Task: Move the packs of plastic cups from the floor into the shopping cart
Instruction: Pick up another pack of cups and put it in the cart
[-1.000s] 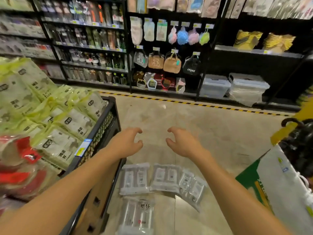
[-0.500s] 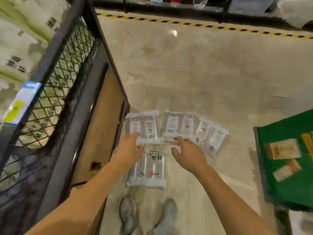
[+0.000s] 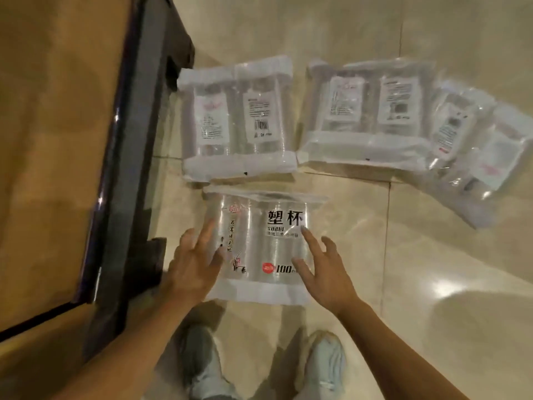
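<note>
Clear plastic pack of cups (image 3: 259, 246), black-lettered with white end bands, lies on the tile floor (image 3: 432, 269); my left hand (image 3: 193, 264) and right hand (image 3: 326, 272) touch its sides, fingers spread.

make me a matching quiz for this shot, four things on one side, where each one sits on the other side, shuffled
1 clear cup pack with bold black print
2 clear cup pack with barcode label
3 pale grey shoes
4 black metal cart frame

a along the left side
b touched by left hand and right hand
c bottom edge of view
d untouched, beside the cart's corner

Pairs: 1-b, 2-d, 3-c, 4-a
</note>
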`<control>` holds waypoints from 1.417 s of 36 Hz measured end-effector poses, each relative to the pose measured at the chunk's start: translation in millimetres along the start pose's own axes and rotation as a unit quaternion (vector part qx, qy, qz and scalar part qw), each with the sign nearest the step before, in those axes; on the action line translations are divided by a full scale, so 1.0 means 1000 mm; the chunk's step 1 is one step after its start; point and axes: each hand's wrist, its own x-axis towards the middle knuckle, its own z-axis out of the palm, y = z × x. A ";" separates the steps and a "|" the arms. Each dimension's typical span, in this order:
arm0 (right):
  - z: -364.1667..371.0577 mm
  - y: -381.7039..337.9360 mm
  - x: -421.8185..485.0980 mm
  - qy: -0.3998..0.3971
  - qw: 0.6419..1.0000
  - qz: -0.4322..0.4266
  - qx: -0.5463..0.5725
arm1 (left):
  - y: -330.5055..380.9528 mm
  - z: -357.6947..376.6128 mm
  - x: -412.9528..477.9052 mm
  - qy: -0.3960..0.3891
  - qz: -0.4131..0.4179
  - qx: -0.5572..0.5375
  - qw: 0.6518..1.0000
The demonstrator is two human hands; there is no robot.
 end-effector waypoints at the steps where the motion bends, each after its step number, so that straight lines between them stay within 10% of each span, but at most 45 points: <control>1: 0.011 0.008 0.011 -0.002 1.000 -0.001 0.012 | -0.010 0.011 0.010 -0.011 0.002 -0.008 1.000; 17: -0.021 -0.016 -0.008 0.060 0.993 -0.048 0.085 | -0.002 -0.015 0.002 -0.051 0.052 -0.090 0.993; 39: -0.540 -0.448 -0.349 0.155 0.977 -0.144 -0.016 | 0.338 -0.581 -0.305 0.081 0.219 -0.055 0.971; 51: -0.650 -0.592 -0.504 0.250 0.940 -0.227 -0.048 | 0.414 -0.780 -0.465 0.161 0.240 -0.017 0.957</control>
